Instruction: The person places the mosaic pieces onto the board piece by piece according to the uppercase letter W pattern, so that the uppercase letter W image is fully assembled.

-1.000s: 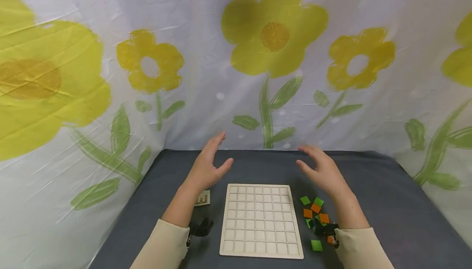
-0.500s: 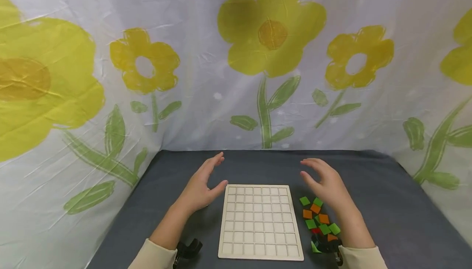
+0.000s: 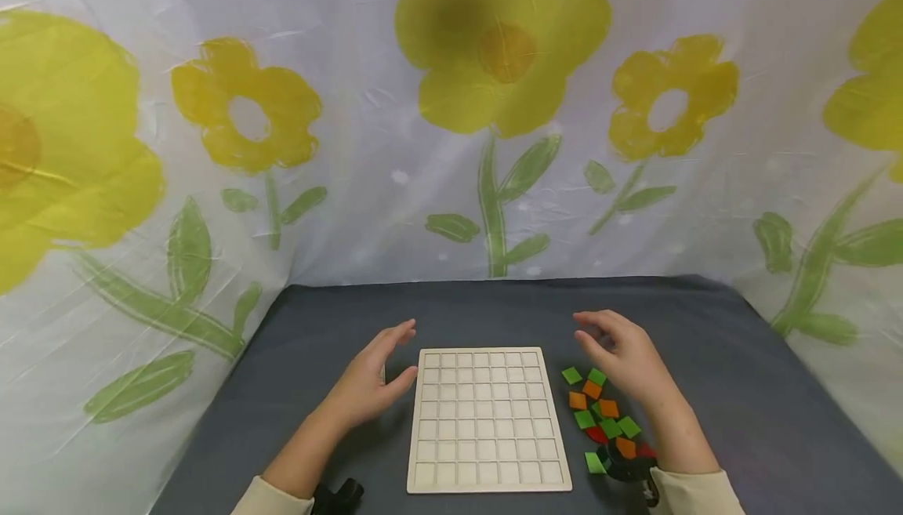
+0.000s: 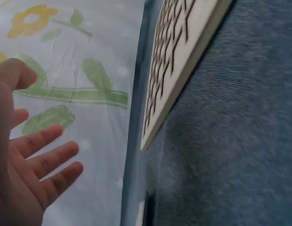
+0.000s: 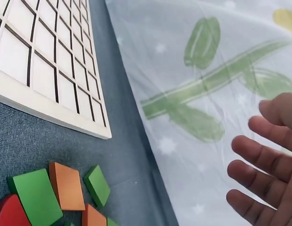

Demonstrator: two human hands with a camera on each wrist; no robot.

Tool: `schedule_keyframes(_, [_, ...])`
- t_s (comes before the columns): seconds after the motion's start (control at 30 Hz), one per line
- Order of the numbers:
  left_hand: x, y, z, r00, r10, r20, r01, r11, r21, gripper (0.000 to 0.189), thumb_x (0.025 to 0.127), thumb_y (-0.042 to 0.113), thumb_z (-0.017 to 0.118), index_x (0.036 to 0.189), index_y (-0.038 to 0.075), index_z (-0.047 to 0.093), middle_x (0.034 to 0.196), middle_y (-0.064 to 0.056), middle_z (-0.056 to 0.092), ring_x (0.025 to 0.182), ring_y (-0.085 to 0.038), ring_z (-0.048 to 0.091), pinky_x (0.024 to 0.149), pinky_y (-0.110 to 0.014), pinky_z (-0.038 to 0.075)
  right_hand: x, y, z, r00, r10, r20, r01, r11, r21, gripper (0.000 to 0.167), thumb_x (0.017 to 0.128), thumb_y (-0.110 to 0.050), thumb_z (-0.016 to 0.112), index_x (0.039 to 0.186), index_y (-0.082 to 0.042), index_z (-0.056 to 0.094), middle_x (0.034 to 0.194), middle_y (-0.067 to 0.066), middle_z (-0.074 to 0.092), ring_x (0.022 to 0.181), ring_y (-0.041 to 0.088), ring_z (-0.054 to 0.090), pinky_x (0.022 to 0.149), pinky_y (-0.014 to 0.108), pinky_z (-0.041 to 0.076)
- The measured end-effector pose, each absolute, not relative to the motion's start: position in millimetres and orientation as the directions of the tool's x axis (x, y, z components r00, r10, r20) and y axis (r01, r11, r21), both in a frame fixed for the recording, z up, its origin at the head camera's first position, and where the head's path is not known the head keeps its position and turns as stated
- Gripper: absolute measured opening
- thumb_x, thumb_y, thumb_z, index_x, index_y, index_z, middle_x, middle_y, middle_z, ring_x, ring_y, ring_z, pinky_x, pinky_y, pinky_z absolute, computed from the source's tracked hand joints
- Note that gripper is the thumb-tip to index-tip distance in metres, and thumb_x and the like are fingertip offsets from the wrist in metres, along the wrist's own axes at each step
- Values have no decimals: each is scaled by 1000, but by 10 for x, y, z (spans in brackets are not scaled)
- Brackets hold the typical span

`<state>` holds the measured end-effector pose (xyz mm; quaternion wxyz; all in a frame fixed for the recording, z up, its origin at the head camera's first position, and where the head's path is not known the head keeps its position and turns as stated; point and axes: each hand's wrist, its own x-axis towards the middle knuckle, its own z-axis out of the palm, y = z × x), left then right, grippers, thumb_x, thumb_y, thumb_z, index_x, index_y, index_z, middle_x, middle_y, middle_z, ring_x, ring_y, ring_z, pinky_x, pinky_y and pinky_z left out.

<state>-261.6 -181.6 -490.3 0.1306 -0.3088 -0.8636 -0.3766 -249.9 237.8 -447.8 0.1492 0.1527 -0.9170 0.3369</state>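
Observation:
A pale wooden grid board (image 3: pixel 488 487) with rows of square recesses lies flat in the middle of the table. My left hand (image 3: pixel 370 380) hovers at its left edge, fingers relaxed and holding nothing; the left wrist view shows those fingers (image 4: pixel 47 162) spread apart. On the board's other side, my right hand (image 3: pixel 628 354) hangs in the air with loosely bent fingers (image 5: pixel 254 179), also holding nothing. Below and left of it lie several small square tiles, green (image 3: pixel 584 419) and orange (image 3: pixel 577 400), with red pieces (image 3: pixel 596 435) among them.
Dark grey cloth (image 3: pixel 487 311) covers the table. A white curtain (image 3: pixel 367 186) printed with yellow flowers hangs behind and at the sides. A small pale object (image 3: pixel 383 374) is mostly hidden behind the left hand. Black wrist straps (image 3: pixel 624 464) sit near the sleeves.
Both hands have come down from higher and farther forward, toward the board's sides. The head view has shifted slightly. The board and tiles appear unmoved on the table.

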Motion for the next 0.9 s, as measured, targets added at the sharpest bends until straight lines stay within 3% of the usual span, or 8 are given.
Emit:
schedule_keyframes(0.13, [-2622, -1853, -4936, -811, 446, 380, 585, 575, 573, 67, 99, 20, 70, 158, 18, 39, 146, -10, 53, 126, -29, 57, 92, -50, 52, -2493, 2444, -4517, -936, -161, 313, -329, 712, -620, 34, 103, -23, 65, 135, -9, 66, 106, 1, 65, 85, 17, 58, 72, 33, 51])
schedule_keyframes(0.27, [-2672, -1832, -4982, -835, 464, 296, 546, 633, 549, 62, 101, 23, 67, 157, 17, 41, 142, -10, 54, 108, -23, 61, 79, -38, 53, -2486, 2539, -4546, -960, -156, 231, -270, 718, -641, 36, 103, -21, 65, 136, -6, 64, 112, 6, 65, 90, 21, 60, 73, 37, 52])
schedule_keyframes(0.37, [-2692, -1817, -5025, -846, 467, 258, 528, 659, 536, 58, 101, 22, 68, 153, 13, 46, 130, -8, 59, 91, -16, 58, 71, -32, 50, -2501, 2568, -4584, -967, -180, 179, -253, 721, -645, 38, 103, -20, 66, 137, -4, 63, 117, 10, 65, 95, 24, 61, 76, 40, 52])
schedule_keyframes(0.57, [-2666, -1771, -5067, -857, 495, 142, 489, 698, 523, 50, 99, 21, 68, 145, 6, 54, 94, 7, 58, 67, -6, 48, 64, -31, 44, -2576, 2525, -4708, -967, -225, 119, -248, 737, -629, 39, 101, -19, 67, 137, -2, 63, 122, 12, 64, 103, 28, 60, 81, 46, 52])
schedule_keyframes(0.7, [-2626, -1727, -5081, -841, 533, 92, 505, 713, 486, 45, 97, 21, 69, 138, 4, 59, 76, 11, 53, 60, -5, 46, 59, -30, 42, -2599, 2485, -4781, -966, -254, 45, -231, 778, -585, 42, 100, -16, 67, 138, 1, 62, 125, 16, 63, 111, 36, 60, 88, 53, 51])
schedule_keyframes(0.9, [-2576, -1680, -5104, -822, 567, 48, 516, 707, 485, 40, 94, 18, 72, 131, 7, 65, 69, 13, 51, 58, -3, 45, 58, -28, 41, -2619, 2413, -4859, -958, -287, -20, -237, 824, -514, 36, 95, -8, 72, 129, 3, 68, 118, 16, 65, 107, 37, 62, 87, 52, 53])
